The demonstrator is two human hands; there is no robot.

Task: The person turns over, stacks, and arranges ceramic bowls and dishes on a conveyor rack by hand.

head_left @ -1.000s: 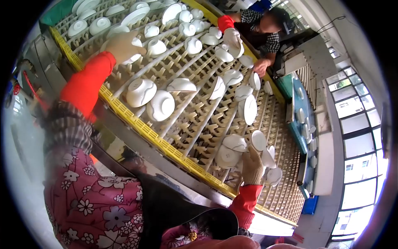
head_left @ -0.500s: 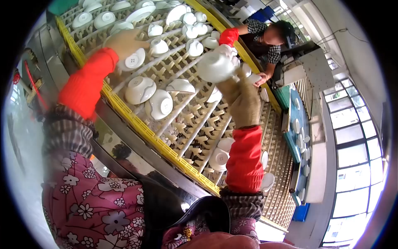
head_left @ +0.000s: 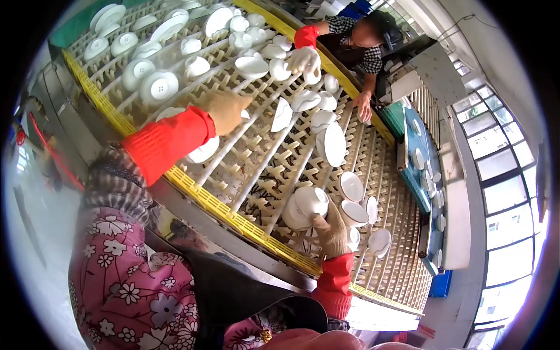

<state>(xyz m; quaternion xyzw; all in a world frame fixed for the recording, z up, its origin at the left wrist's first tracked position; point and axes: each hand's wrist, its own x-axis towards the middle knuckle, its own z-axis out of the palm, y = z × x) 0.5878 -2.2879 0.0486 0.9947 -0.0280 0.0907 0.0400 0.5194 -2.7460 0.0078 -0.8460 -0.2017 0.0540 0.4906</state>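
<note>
My right hand (head_left: 331, 232), in a tan glove, grips a small white bowl (head_left: 312, 201) low over the pegged conveyor. Another white bowl (head_left: 295, 214) lies right beneath it, partly covered. Two white bowls with thin dark rims (head_left: 352, 186) stand just right of that hand. My left hand (head_left: 226, 112), gloved too, reaches over the belt with its fingers drawn together. A sliver of white ware (head_left: 245, 114) shows below those fingertips; the hand hides most of it. Under the left wrist sits a white dish (head_left: 204, 150), largely covered by the red sleeve.
The conveyor's yellow edge rail (head_left: 233, 204) runs along my side. White bowls, cups and plates (head_left: 158, 86) crowd the belt's far left. Opposite, a co-worker's gloved hand (head_left: 305, 61) touches a cup; their bare hand (head_left: 363, 107) rests by the far rail. A blue belt (head_left: 415, 169) carries dishes.
My right hand has come down and nearer from the belt's middle, now with a bowl. My left hand has moved right and lower. Ware on the belt has shifted; more pieces lie mid-belt.
</note>
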